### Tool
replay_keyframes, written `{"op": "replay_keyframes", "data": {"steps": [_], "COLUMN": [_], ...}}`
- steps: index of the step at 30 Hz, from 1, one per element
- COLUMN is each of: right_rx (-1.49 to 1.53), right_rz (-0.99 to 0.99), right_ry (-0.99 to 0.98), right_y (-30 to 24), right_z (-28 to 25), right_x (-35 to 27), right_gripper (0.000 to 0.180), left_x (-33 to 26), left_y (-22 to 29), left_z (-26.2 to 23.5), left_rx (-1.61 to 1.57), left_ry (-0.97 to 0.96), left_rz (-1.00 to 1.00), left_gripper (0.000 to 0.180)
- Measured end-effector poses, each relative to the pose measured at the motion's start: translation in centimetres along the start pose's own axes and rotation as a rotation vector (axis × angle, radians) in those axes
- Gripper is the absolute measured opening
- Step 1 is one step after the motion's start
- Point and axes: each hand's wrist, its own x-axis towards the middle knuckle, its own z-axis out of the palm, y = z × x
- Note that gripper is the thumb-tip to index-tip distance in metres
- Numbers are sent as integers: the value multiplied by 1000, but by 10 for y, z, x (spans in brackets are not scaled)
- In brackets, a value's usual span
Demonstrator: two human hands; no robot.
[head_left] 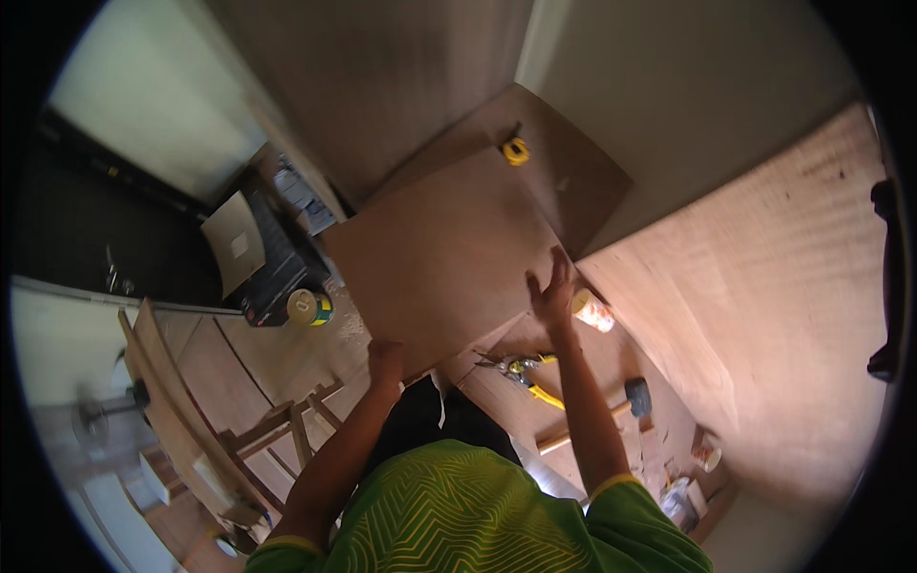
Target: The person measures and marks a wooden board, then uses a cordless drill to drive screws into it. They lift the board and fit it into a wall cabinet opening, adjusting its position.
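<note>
A flat brown wooden board [449, 253] lies tilted across the middle, in front of my body. My left hand [386, 361] is closed on its near left edge, and part of the fingers is hidden there. At the board's right edge my right hand [553, 294] rests with thumb and fingers spread apart. Just right of that hand is a white and orange cup-like container [593, 311]. Yellow-handled snips [525, 373] lie below the board's near right side. Beyond the far edge sits a yellow tape measure [516, 151].
A hammer with a dark head [638, 396] lies at the lower right. A large pale wood panel [755, 286] rises on the right. To the left are a round green and yellow tin [308, 307], a black box [277, 263] and a wooden frame [287, 430].
</note>
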Motion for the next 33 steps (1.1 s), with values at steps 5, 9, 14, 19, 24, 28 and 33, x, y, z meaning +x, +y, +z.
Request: {"op": "replay_keyframes", "data": {"steps": [5, 9, 14, 19, 24, 28, 33], "right_rx": [-218, -375, -176, -160, 643, 1187, 1368], "right_rz": [438, 536, 452, 606, 395, 467, 448], "right_ry": [-367, -514, -481, -587, -286, -237, -52], "right_y": [53, 65, 89, 79, 3, -41, -45], "right_z": [62, 78, 84, 78, 28, -40, -71], "right_x": [112, 131, 137, 152, 152, 161, 143], "right_gripper": [88, 90, 85, 89, 92, 89, 79], "left_x": [-33, -35, 29, 45, 12, -5, 59], "left_y": [-12, 1, 62, 91, 107, 152, 176], "left_z": [20, 3, -40, -9, -36, -80, -97], "left_rx": [311, -26, -474, -721, -682, -897, -455], "left_ry": [169, 130, -86, 88, 123, -112, -28], "left_rz": [207, -58, -127, -211, 258, 685, 928], "left_gripper": [44, 52, 56, 49, 52, 47, 39]}}
